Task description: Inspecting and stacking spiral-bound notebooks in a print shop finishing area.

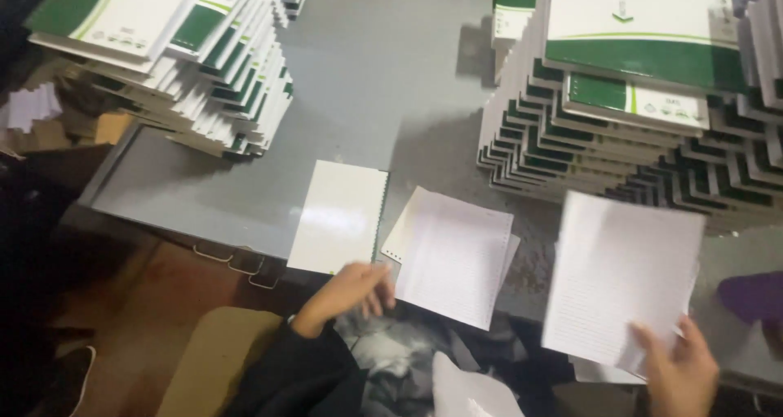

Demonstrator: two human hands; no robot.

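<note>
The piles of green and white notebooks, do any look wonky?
Yes. The left pile of green and white notebooks leans, fanned out stepwise. The loose white lined sheets on the grey table lie crooked, overhanging its edge.

Matt lined paper sheets [620,278] lie on a smooth grey table [367,82].

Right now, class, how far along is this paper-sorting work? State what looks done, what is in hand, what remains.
Done: tall stacks of green-and-white notebooks stand on the grey table. In hand: the right hand holds a lined sheet bundle; the left hand touches another punched bundle. Left: that bundle and a blank cover sheet lie loose, unbound.
</note>
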